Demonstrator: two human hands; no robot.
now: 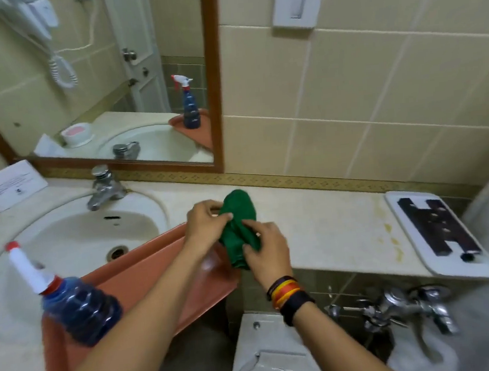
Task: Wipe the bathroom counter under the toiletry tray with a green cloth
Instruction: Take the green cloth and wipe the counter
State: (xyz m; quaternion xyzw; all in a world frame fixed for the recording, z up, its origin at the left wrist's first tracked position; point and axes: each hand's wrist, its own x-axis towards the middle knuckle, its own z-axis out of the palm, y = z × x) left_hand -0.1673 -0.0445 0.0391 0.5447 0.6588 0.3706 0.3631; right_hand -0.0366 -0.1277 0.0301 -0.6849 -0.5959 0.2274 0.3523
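Both hands, left hand [204, 228] and right hand [267, 249], grasp the green cloth [239, 229] in their fingers, bunching it to wipe the desk [328, 222] beside the shifted salmon tray [144, 269].

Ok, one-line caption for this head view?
Both hands, left hand and right hand, bunch a green cloth above the counter.

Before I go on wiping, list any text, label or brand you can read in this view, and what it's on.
None can be read.
White card left of the faucet: lines of print and a small logo, too small and blurred.
Spray bottle on the tray: no label shows.
White tray at the counter's right end: dark shapes, no legible text.
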